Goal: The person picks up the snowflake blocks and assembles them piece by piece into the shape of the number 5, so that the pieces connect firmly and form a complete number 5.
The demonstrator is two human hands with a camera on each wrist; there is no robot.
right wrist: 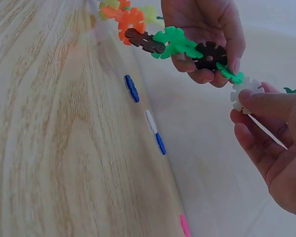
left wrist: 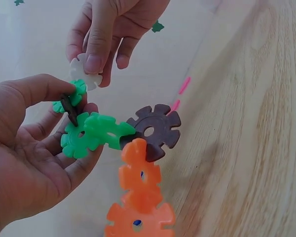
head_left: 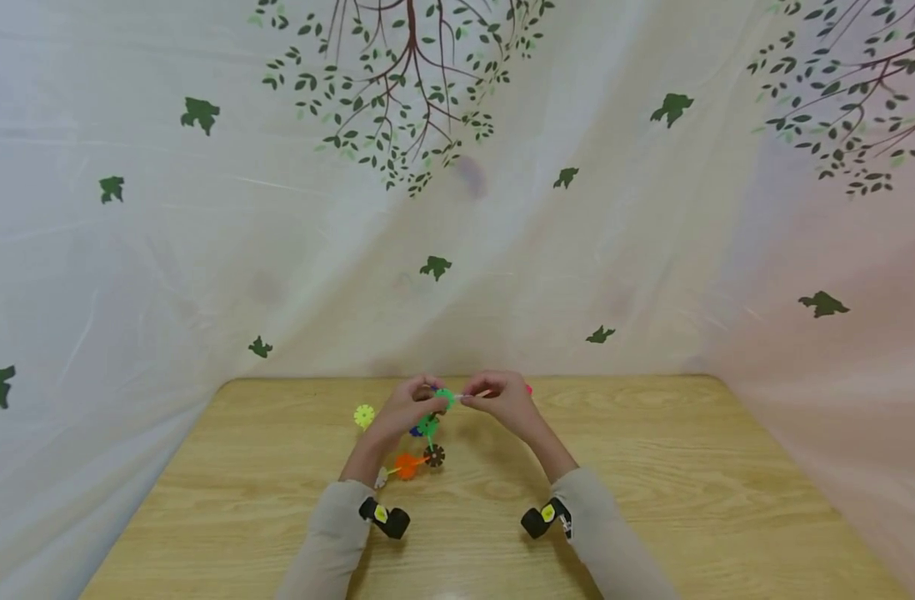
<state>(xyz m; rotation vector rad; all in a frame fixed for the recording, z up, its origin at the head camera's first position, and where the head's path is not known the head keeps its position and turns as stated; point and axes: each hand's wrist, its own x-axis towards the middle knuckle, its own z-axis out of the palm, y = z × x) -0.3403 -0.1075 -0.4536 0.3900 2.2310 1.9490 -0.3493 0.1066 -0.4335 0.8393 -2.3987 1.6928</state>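
A chain of slotted snowflake discs hangs from my left hand point(head_left: 405, 410), whose thumb and fingers pinch its green end disc point(left wrist: 78, 90). My right hand point(head_left: 508, 407) pinches a white snowflake disc point(right wrist: 246, 96) between thumb and fingers. In both wrist views the white disc meets the green end disc edge to edge; how deep the slots sit cannot be told. Down the chain come a dark brown disc point(right wrist: 210, 55), green discs point(left wrist: 75, 143), another brown disc point(left wrist: 163, 129) and orange discs point(left wrist: 121, 217). Its far end is partly hidden behind the left forearm in the head view.
Loose discs lie near the table's far edge: a blue one point(right wrist: 131, 89), a white one point(right wrist: 151, 121) touching another blue one point(right wrist: 160, 143), and a pink one point(right wrist: 185, 225). A yellow disc point(head_left: 363, 416) shows left of the left hand. Behind the wooden table point(head_left: 652, 483) hangs a leaf-printed curtain point(head_left: 502, 275).
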